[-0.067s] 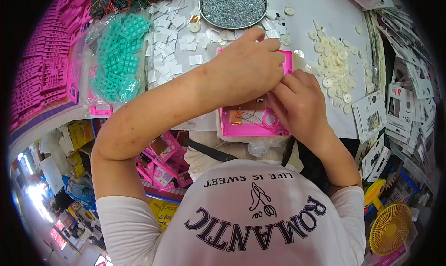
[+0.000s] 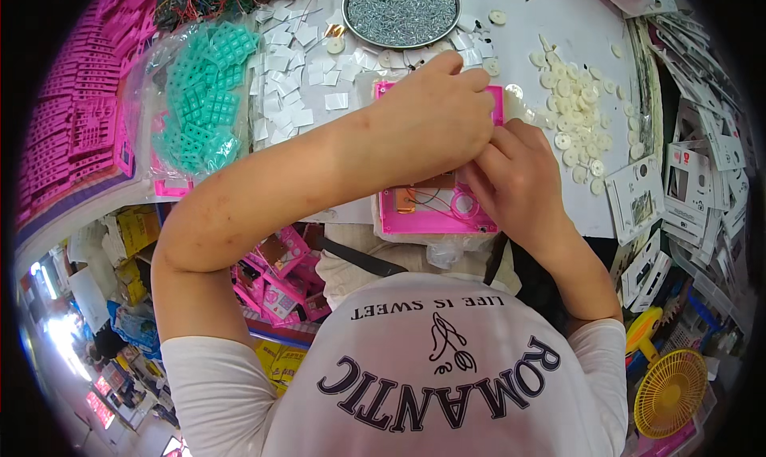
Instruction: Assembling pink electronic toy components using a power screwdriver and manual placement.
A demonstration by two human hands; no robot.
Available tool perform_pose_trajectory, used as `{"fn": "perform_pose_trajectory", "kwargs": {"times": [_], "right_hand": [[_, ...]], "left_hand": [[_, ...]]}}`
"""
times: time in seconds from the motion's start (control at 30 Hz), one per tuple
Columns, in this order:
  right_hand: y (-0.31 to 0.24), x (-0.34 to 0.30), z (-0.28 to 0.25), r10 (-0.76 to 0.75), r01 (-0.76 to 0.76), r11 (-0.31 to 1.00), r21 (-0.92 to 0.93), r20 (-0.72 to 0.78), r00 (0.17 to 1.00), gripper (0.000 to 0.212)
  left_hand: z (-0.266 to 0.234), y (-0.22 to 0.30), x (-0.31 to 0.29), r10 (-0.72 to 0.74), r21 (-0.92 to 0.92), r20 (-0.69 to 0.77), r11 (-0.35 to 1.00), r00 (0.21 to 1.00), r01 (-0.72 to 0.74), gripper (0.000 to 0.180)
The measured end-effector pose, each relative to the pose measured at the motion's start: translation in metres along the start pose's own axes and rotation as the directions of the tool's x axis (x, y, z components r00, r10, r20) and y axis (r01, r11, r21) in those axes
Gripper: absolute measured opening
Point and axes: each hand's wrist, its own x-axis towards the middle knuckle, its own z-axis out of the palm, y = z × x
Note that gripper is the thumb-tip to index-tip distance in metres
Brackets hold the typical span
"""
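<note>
A shallow pink plastic housing (image 2: 435,222) lies on a pale padded support in front of me, with a brown circuit board, thin wires and a pink ring inside. My left hand (image 2: 448,110) reaches across its upper part, the fingers curled and closed. Against it, my right hand (image 2: 520,174) is over the housing's right side, with thumb and fingers pinched together. The fingertips of both hands meet close together and are mostly hidden, so I cannot make out what they hold.
A round tray (image 2: 348,27) of small screws stands at the back. White square stickers (image 2: 337,101) lie left; white plastic discs (image 2: 586,98) lie right. Teal button pads (image 2: 211,98) fill a bag beside stacked pink housings (image 2: 80,126). Printed white panels (image 2: 688,189) line the right edge.
My left hand has shifted slightly to the right over the housing. A dark pointed tip at the top right shows more fully. My right hand stays nearly where it was.
</note>
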Motion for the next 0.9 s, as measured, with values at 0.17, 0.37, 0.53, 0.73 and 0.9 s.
{"fn": "perform_pose_trajectory", "kwargs": {"times": [0.17,0.37,0.53,0.73,0.9], "right_hand": [[-0.006,-0.001,-0.001,0.083,-0.082,0.996,-0.016,0.019,0.996,0.011],[-0.005,0.021,-0.014,0.005,0.006,0.981,-0.194,0.056,0.998,0.007],[0.005,0.030,-0.023,0.162,-0.162,0.987,-0.018,0.204,0.965,0.008],[0.021,0.024,0.001,0.099,-0.100,0.982,0.157,0.012,0.995,0.011],[0.025,0.022,0.010,0.066,-0.063,0.990,0.126,-0.026,0.997,0.012]], "left_hand": [[-0.011,0.001,0.003,-0.040,-0.111,0.130,0.992,0.991,0.054,0.014],[0.003,-0.018,0.003,-0.314,-0.329,0.163,0.876,0.935,0.351,0.015],[-0.006,-0.022,-0.011,-0.354,-0.459,0.140,0.804,0.925,0.378,0.012],[0.006,-0.017,-0.016,-0.403,-0.416,0.136,0.806,0.905,0.422,0.011],[0.013,-0.015,-0.022,-0.420,-0.449,0.102,0.789,0.902,0.418,0.011]]}}
